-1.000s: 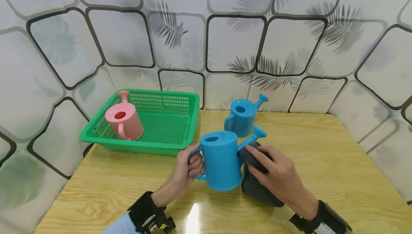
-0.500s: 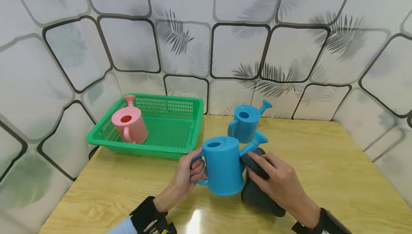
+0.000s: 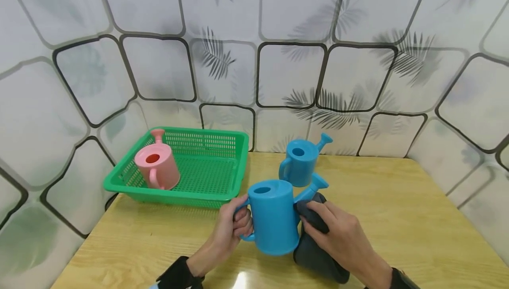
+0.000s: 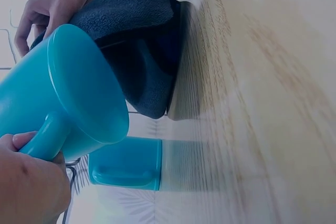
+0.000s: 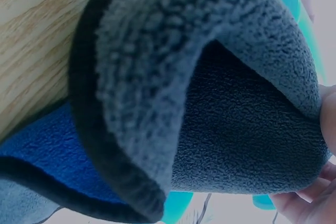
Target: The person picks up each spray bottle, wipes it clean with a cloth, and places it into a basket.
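A blue watering can (image 3: 274, 220) is held up above the table by its handle, which my left hand (image 3: 226, 225) grips with curled fingers. Its spout points right. My right hand (image 3: 342, 233) pinches a dark grey cloth (image 3: 318, 256) against the can's right side, just under the spout. The cloth's lower part hangs down to the table. In the left wrist view the can's underside (image 4: 86, 85) faces the camera, with the cloth (image 4: 131, 14) behind it. Close up in the right wrist view, the fuzzy folded cloth (image 5: 241, 124) hides most of the can.
A second blue watering can (image 3: 301, 163) stands on the wooden table (image 3: 397, 218) near the back wall. At the back left is a green basket (image 3: 175, 197) with a pink watering can (image 3: 158, 167) inside. Patterned wall covering (image 3: 290, 74) encloses the table's back and sides.
The head view has tilted upward, so everything sits lower in it. The grip of both hands on the can and the cloth looks the same, the cloth staying under the spout.
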A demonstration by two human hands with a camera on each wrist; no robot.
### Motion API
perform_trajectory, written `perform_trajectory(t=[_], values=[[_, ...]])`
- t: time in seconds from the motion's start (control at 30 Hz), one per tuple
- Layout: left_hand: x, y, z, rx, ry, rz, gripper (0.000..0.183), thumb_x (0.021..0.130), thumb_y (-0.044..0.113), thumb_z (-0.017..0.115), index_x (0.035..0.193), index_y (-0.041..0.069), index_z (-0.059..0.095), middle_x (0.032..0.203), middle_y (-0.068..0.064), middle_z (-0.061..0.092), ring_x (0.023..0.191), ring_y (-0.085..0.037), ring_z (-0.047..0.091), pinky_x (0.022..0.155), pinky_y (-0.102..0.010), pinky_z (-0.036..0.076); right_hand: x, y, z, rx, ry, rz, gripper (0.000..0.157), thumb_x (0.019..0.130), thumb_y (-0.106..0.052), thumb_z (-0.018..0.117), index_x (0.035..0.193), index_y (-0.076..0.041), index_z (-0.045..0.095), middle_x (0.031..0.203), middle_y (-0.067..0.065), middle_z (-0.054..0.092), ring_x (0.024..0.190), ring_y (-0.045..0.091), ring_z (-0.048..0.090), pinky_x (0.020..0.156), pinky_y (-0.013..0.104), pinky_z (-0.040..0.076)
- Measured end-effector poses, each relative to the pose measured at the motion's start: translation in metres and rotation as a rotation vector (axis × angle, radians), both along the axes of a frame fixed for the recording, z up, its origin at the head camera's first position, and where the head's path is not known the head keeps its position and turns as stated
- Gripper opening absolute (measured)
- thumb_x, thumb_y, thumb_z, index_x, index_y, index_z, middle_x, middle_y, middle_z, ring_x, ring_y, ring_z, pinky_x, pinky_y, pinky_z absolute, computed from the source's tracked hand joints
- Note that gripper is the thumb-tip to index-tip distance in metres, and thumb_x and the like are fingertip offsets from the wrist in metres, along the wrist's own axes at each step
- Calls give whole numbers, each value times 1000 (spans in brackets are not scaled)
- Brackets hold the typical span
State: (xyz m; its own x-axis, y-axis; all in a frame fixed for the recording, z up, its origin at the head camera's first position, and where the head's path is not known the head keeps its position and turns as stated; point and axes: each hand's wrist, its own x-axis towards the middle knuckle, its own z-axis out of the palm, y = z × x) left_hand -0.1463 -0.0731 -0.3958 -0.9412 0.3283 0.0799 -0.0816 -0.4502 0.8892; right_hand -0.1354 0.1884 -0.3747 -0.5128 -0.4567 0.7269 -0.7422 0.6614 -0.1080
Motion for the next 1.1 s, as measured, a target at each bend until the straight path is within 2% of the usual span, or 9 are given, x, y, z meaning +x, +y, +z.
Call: perform_trajectory(t=[0.07, 0.13, 0.27, 0.33, 0.4, 0.57, 0.7, 0.93, 1.1], values=[[0, 0, -1, -1, -6, -5, 52, 102, 30, 41, 54, 18, 28, 45, 8, 26, 39, -8, 28, 46, -21, 35, 0, 0, -1, -2, 4, 9, 37, 94, -40, 57, 104, -6, 67, 81, 7, 68, 66, 14, 66, 49, 33, 60], [0, -1, -1, -5, -11, -5, 52, 102, 31, 41, 54, 18, 28, 45, 8, 25, 39, -8, 27, 47, -21, 36, 0, -1, -2, -6, 8, 21, 35, 93, -39, 60, 103, -6, 68, 81, 7, 68, 66, 15, 67, 49, 34, 60], [1, -2, -1, -17, -11, 0, 51, 103, 31, 40, 55, 18, 27, 45, 8, 25, 40, -9, 27, 47, -21, 36, 0, -4, -4, -9, 4, 34, 33, 72, -18, 83, 99, -6, 67, 81, 5, 69, 67, 13, 67, 50, 31, 60], [1, -2, -1, -19, -11, -1, 51, 103, 31, 39, 55, 19, 28, 45, 8, 25, 40, -9, 27, 48, -21, 36, 1, -5, -5, -8, -1, 26, 40, 62, -9, 87, 97, -6, 66, 81, 4, 70, 66, 11, 67, 49, 29, 60], [2, -1, 0, -13, -11, 0, 50, 103, 30, 40, 55, 19, 29, 46, 9, 26, 40, -8, 28, 47, -21, 36, 1, -5, -5, -6, -8, 11, 40, 61, -8, 87, 95, -6, 66, 80, 4, 70, 67, 11, 68, 51, 29, 61], [3, 0, 0, -10, -28, 7, 50, 102, 30, 42, 54, 19, 30, 45, 10, 28, 39, -7, 29, 47, -22, 35, -3, 0, -2, -24, -35, -26, 28, 80, -24, 77, 97, -4, 66, 85, 8, 73, 74, 16, 71, 57, 35, 63], [5, -1, -1, -12, -26, 2, 51, 102, 30, 42, 53, 20, 30, 44, 10, 28, 39, -7, 29, 46, -21, 34, -7, 5, 3, -87, -6, -72, 41, 93, -41, 60, 98, -1, 67, 85, 13, 73, 73, 22, 72, 56, 41, 62], [7, -3, -2, 0, 0, -8, 51, 102, 28, 41, 53, 19, 30, 44, 10, 28, 38, -6, 28, 45, -21, 34, -9, 6, 11, -139, 72, -153, 53, 94, -49, 51, 93, 2, 67, 78, 13, 72, 65, 23, 70, 50, 42, 60], [4, 0, -1, -4, -1, -1, 51, 102, 28, 41, 54, 19, 30, 44, 10, 28, 38, -6, 28, 45, -21, 33, -12, 6, 15, -140, 84, -151, 55, 95, -50, 50, 93, 2, 67, 78, 14, 72, 65, 24, 70, 49, 43, 59]])
